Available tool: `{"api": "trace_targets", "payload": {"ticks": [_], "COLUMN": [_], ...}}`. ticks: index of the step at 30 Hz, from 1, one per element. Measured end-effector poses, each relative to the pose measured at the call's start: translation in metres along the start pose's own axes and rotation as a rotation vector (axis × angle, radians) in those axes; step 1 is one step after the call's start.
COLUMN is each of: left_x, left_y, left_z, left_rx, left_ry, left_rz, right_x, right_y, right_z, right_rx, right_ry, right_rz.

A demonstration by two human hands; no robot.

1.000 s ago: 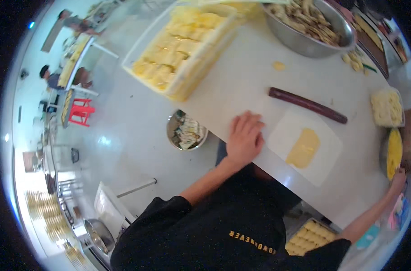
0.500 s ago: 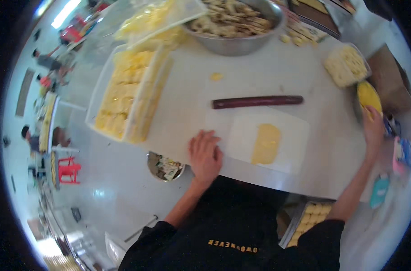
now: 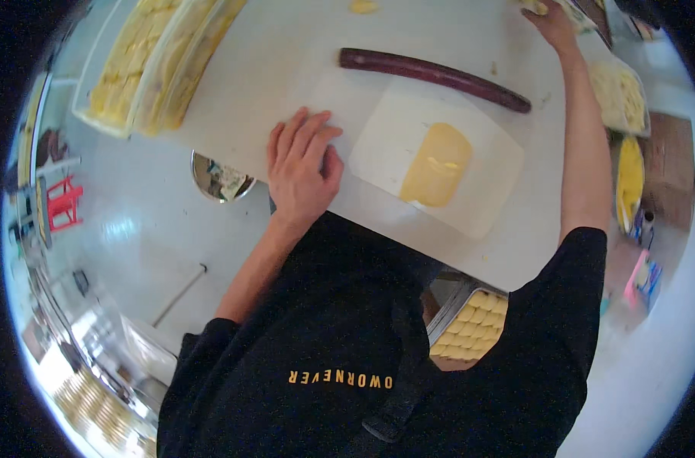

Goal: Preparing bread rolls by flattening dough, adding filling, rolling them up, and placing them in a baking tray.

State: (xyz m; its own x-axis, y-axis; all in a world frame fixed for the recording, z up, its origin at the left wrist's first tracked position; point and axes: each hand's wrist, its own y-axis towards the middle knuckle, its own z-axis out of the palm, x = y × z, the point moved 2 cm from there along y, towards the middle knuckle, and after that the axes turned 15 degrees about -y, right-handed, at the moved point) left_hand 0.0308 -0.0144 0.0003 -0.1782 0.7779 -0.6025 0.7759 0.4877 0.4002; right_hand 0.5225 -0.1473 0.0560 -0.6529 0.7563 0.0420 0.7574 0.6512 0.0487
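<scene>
My left hand [image 3: 303, 164] rests on the near left of the white table [image 3: 275, 84], fingers spread and holding nothing. To its right, a flattened oval of pale yellow dough [image 3: 439, 164] lies on a thin white sheet [image 3: 496, 172]. Beyond the sheet, a dark reddish-brown rolling pin [image 3: 435, 72] lies across the table, touched by neither hand. My right arm reaches to the far right edge, where my right hand [image 3: 554, 27] has its fingers closed around a small pale yellow piece [image 3: 537, 8]. The top of the view cuts off part of that spot.
Tall plastic tubs of yellow portions [image 3: 137, 65] stand at the left. On the right are a tub of pale shreds [image 3: 619, 95], a yellow-filled bowl [image 3: 630, 179] and a cardboard box [image 3: 668, 168]. Below sit a metal bowl of scraps [image 3: 221, 179] and a tray of dough pieces [image 3: 473, 324].
My right hand has left the yellow-filled bowl and moved to the far right edge, closing on a pale piece. The view has shifted; my left hand stays on the table.
</scene>
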Motion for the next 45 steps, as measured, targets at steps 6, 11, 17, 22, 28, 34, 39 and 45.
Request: {"api": "trace_targets", "payload": {"ticks": [6,11,17,22,28,34,39,45], "left_x": [-0.003,-0.001,-0.001,-0.001,-0.003,-0.009,-0.032,-0.066], "left_y": [0.005,0.006,0.004,0.004,0.003,0.007,0.004,-0.002], "left_z": [-0.005,-0.003,-0.002,-0.001,0.002,-0.007,-0.012,0.027], "left_rx": [-0.005,0.006,0.011,-0.001,0.028,0.036,0.218,0.525], "left_ry": [-0.034,-0.036,-0.006,-0.019,0.017,-0.002,-0.29,-0.513], "left_rz": [-0.038,-0.063,-0.043,-0.009,0.06,0.086,0.007,0.205], "right_x": [-0.015,-0.032,0.011,0.055,0.132,0.184,0.169,0.174], "right_y": [0.09,0.083,-0.002,-0.123,-0.283,-0.313,-0.347,-0.351], "right_z": [0.058,0.081,0.054,-0.044,-0.108,-0.012,-0.005,0.026], "right_rx": [-0.029,-0.189,-0.366,-0.107,-0.388,-0.28,-0.335,-0.23], "right_ry": [-0.433,-0.497,0.045,0.282,0.089,0.121,0.208,0.166], "right_rz": [-0.095,-0.037,0.097,0.152,-0.108,-0.189,-0.071,-0.354]}}
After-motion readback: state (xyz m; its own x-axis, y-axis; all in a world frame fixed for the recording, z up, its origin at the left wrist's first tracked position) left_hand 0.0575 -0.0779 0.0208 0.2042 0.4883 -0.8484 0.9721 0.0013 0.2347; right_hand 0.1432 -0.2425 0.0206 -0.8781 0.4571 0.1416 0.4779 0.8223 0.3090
